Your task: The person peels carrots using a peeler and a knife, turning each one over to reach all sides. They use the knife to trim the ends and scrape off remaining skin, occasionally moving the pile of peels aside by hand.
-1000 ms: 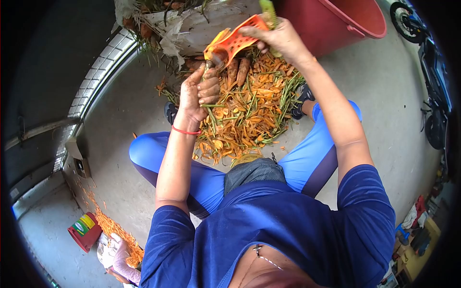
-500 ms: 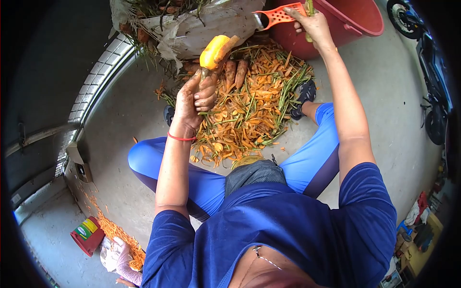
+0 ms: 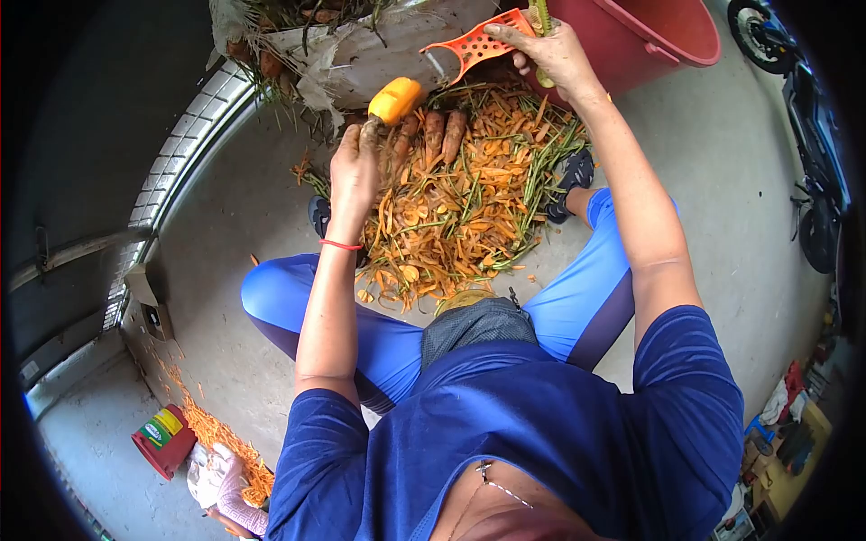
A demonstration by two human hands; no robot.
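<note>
Lots of things are sitting around the person. A big pile of peels (image 3: pixel 469 207), mixed with green stems (image 3: pixel 541 176), is lying on the gray floor (image 3: pixel 722 162) between the person's shoes (image 3: pixel 570 185). A few dirty carrots (image 3: pixel 435 135) are resting at the far side of the pile. A white sack (image 3: pixel 388 68) is standing past them, with more dirty roots showing at its top. A big red tub (image 3: pixel 622 63) is sitting just behind the right grip (image 3: pixel 559 63), so it is taking up the room on that side. A motorbike (image 3: pixel 812 131) is standing well apart on the right. Down at the left, a small red bucket (image 3: pixel 167 458) is sitting near some orange bits (image 3: pixel 221 437) and someone else's pink sleeve (image 3: pixel 236 500). Both arms are reaching forward over the pile. The left grip (image 3: pixel 356 171) is pointing away with its back up, and its fingers are curling around the stem end of a partly peeled carrot (image 3: pixel 394 100). The bright yellow part is poking out past the fingers, above the pile and in front of the sack. The right arm is bending a little and slanting inward. The right grip is pinching an orange peeler (image 3: pixel 487 43) between thumb and fingers. The peeler is pointing left, near the carrot but not touching it.
</note>
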